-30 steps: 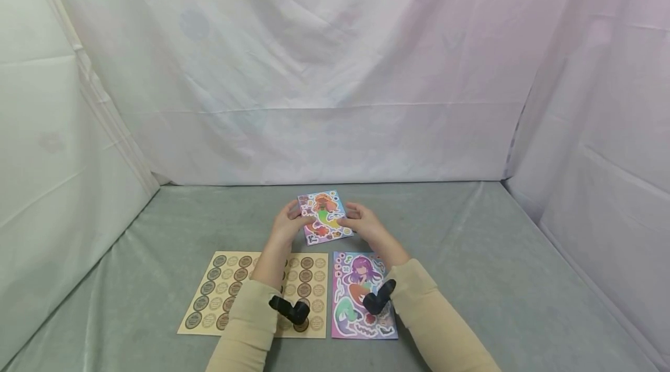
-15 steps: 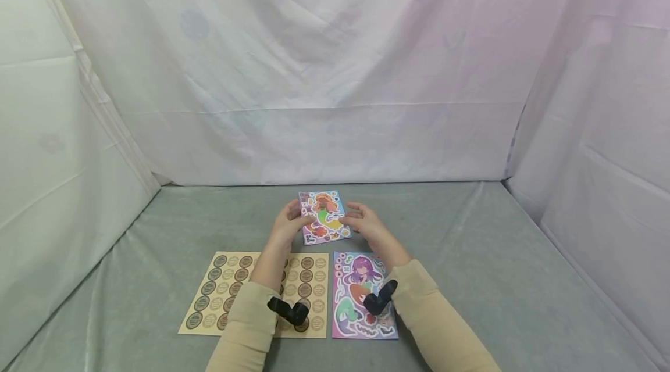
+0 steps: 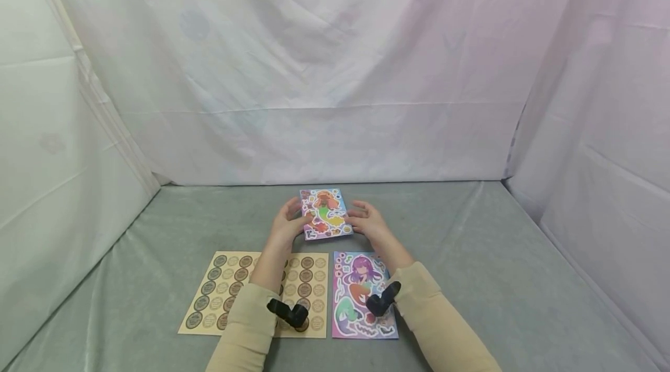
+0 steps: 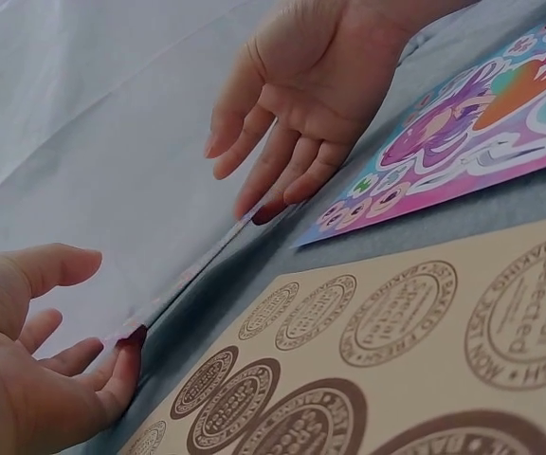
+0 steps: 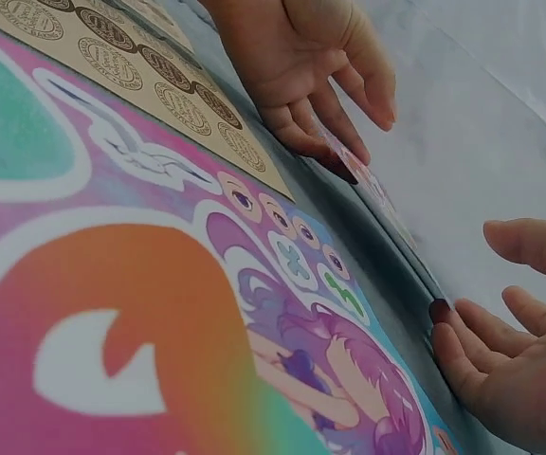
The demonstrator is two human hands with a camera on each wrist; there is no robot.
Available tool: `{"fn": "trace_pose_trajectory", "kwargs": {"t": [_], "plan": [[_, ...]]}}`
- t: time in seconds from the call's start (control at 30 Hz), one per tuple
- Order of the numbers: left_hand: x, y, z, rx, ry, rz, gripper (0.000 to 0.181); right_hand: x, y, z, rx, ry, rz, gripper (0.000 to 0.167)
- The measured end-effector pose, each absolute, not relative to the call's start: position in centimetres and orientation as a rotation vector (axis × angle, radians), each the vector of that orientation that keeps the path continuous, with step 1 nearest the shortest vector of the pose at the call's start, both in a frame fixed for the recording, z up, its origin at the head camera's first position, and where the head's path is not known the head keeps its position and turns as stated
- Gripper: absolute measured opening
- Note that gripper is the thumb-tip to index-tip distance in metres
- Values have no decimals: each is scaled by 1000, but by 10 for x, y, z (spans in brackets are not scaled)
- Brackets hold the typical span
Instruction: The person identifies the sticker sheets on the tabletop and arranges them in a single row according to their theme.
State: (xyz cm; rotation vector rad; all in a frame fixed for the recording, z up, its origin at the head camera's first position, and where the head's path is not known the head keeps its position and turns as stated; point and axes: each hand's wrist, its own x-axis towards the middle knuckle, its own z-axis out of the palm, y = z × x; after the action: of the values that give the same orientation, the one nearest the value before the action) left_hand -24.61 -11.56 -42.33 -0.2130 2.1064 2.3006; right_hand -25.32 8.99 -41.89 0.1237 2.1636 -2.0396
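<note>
A small stack of mermaid sticker sheets (image 3: 325, 213), seen almost edge-on in both wrist views, is between my two hands at the back middle of the table. My left hand (image 3: 286, 224) touches its left edge with nearly straight fingertips. Along the right edge, the fingertips of my right hand (image 3: 370, 225) touch in the same way. Both thumbs stand raised apart from the sheets in the wrist views. Under my right wrist lies a larger purple-haired mermaid sticker sheet (image 3: 345, 296). A tan sheet of round label stickers (image 3: 209, 293) lies under my left forearm.
Grey cloth covers the table (image 3: 523, 279). A white curtain (image 3: 335, 70) hangs behind it, with more white cloth at both sides. A black strap piece (image 3: 289, 311) sits on my left sleeve, and another (image 3: 383, 299) on the right.
The small stack has turned to stand straighter and shifted slightly away from me. My right hand has moved a little to the right, its thumb now off the stack's face.
</note>
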Motion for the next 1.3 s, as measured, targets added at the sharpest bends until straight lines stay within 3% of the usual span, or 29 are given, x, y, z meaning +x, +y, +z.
{"fn": "trace_pose_trajectory", "kwargs": {"t": [0.77,1.3], "plan": [[-249,-112,-417,-281,2095,2430,72,-246,96,-414,71,2224,-2109,63],[-244,-111,-411,-184,2048,2487,76,-246,101,-411,43,2232,-2144,67]]}}
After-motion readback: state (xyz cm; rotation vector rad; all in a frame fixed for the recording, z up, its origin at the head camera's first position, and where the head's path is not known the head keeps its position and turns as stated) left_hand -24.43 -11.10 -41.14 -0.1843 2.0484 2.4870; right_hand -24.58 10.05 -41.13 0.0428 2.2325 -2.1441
